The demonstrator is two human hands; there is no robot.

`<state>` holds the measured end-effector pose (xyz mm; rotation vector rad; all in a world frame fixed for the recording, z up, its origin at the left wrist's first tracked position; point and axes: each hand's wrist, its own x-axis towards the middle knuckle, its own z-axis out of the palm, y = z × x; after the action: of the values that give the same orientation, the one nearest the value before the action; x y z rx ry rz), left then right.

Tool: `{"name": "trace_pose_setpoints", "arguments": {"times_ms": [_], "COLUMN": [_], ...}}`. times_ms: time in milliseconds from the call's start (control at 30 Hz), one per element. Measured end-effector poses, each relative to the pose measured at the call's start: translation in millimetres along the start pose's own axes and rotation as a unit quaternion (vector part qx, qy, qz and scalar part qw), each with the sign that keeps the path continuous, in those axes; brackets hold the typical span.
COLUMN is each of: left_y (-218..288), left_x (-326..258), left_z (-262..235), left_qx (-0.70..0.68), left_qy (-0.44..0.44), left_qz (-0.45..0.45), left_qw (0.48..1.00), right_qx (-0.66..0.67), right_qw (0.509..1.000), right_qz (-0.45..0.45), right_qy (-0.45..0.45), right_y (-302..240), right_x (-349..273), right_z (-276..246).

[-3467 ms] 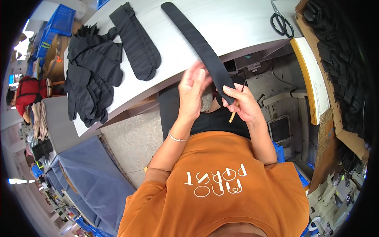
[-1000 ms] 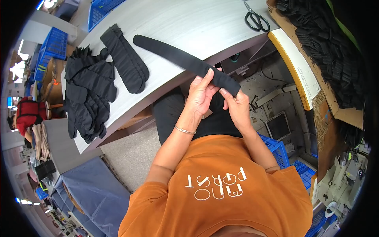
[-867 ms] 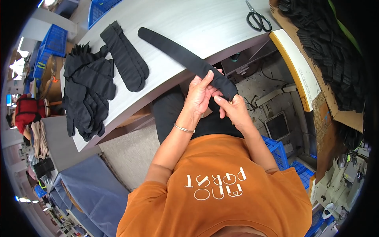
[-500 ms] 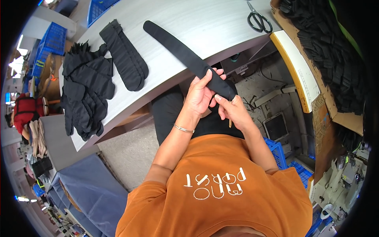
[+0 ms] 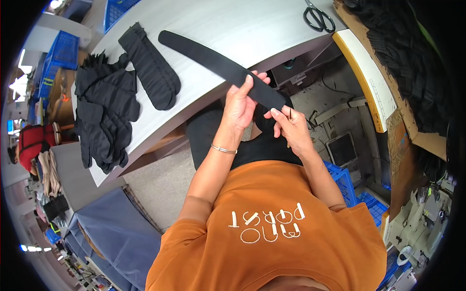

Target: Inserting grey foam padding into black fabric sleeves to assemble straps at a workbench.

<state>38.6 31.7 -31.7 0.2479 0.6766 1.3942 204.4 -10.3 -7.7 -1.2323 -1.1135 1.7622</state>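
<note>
A long black fabric strip (image 5: 204, 57) slants from the table toward my lap, its rounded far end over the tabletop. My left hand (image 5: 239, 107) is closed on it near its squared lower end, thumb on top and fingers beneath. Just below that end is my right hand (image 5: 294, 132), fingers curled around a thin brownish stick-like tool (image 5: 290, 114). Most of the tool is hidden in the hand, and I cannot tell whether the fingertips touch the fabric. Two or more similar black strips (image 5: 151, 68) lie stacked on the table, left of the held one.
A heap of black fabric pieces (image 5: 104, 116) lies at the left end of the pale table (image 5: 213, 19). Black-handled scissors (image 5: 319, 20) rest near its right edge. A cardboard box (image 5: 427, 144) of black pieces stands at the right. Blue crates (image 5: 340, 180) sit low beside me.
The strip has shifted left and its lower end now shows flat and squared. My right hand has drawn slightly down from that end, and the tool's dark tip shows above its fingers.
</note>
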Motion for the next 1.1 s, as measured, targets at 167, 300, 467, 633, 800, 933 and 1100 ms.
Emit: {"name": "trace_pose_setpoints", "arguments": {"times_ms": [167, 300, 467, 633, 800, 933, 1100], "left_y": [-12, -28, -14, -42, -24, -1, 13], "left_x": [-8, -18, -17, -42, -42, -24, -25], "left_z": [8, 3, 3, 17, 25, 18, 17], "left_qx": [0.034, 0.042, 0.067, 0.109, 0.057, 0.060, 0.085], "left_qy": [0.004, 0.016, -0.002, -0.070, -0.056, -0.096, -0.022], "left_qz": [-0.005, -0.049, 0.008, -0.026, -0.051, 0.022, 0.060], "left_qw": [0.999, 0.998, 0.998, 0.991, 0.996, 0.993, 0.994], "right_qx": [-0.038, -0.044, -0.130, -0.168, -0.169, -0.257, -0.597], "right_qw": [0.998, 0.997, 0.986, 0.982, 0.984, 0.964, 0.678], "right_qz": [-0.049, -0.045, -0.030, -0.080, -0.017, -0.067, -0.384], "right_qy": [0.024, 0.035, 0.104, 0.030, -0.054, -0.003, 0.190], "right_y": [6, 12, 0, -13, -28, -21, -12], "right_x": [4, -4, -17, -3, -32, -52, -41], "right_z": [-10, -19, -49, -43, -50, -58, -41]}}
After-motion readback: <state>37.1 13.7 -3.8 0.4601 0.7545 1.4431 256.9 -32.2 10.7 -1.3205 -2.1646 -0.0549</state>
